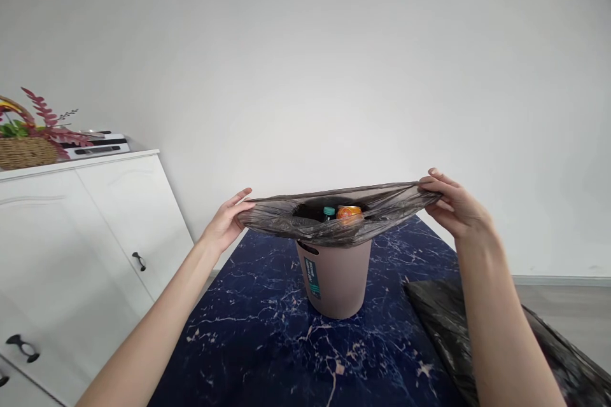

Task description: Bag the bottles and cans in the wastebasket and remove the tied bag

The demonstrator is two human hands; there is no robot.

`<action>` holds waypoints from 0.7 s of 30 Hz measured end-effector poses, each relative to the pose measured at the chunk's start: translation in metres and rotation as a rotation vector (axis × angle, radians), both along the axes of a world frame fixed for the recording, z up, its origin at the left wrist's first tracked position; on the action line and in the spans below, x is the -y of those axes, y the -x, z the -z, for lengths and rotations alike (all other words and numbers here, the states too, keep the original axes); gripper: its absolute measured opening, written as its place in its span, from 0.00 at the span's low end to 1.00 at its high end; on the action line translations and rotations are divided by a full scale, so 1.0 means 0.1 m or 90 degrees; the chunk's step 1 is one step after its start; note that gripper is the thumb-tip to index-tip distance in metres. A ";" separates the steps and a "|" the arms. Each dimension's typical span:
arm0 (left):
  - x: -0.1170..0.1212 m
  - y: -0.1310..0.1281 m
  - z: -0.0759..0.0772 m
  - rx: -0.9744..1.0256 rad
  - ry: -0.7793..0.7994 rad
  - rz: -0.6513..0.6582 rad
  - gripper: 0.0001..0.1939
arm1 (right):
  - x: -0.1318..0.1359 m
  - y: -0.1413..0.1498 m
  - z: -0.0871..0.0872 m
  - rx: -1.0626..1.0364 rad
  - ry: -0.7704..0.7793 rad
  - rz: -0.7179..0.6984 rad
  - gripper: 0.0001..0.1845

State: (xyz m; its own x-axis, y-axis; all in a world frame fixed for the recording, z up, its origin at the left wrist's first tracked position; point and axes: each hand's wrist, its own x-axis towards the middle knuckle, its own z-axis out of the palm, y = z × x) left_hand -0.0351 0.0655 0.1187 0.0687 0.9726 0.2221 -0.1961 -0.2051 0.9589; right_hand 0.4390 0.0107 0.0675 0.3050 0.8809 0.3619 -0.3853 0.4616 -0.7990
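Note:
A small pinkish-brown bin [337, 276] stands on a dark blue marbled tabletop [258, 324]. A grey-black plastic liner bag [334, 216] sits in it, its mouth pulled wide and flat above the rim. My left hand [228, 221] pinches the bag's left edge. My right hand [451, 200] pinches the right edge. Inside the bag an orange can [350, 211] and a bottle with a teal cap [329, 211] show.
Another dark plastic bag [443, 324] lies on the tabletop at the right. A white cabinet [95, 248] with dark handles stands at the left, carrying a wicker basket of flowers [26, 149] and a flat white device [98, 145]. A white wall lies behind.

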 end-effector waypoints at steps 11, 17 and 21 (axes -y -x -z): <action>-0.07 -0.07 -0.02 -0.093 -0.133 -0.059 0.25 | 0.04 0.06 -0.02 0.009 -0.048 -0.023 0.21; -0.14 0.10 0.11 -0.043 -0.045 0.075 0.32 | -0.12 0.02 0.16 -0.032 -0.046 -0.033 0.18; -0.13 0.14 0.55 0.034 -0.053 0.147 0.46 | -0.36 0.06 0.38 0.044 -0.029 -0.018 0.22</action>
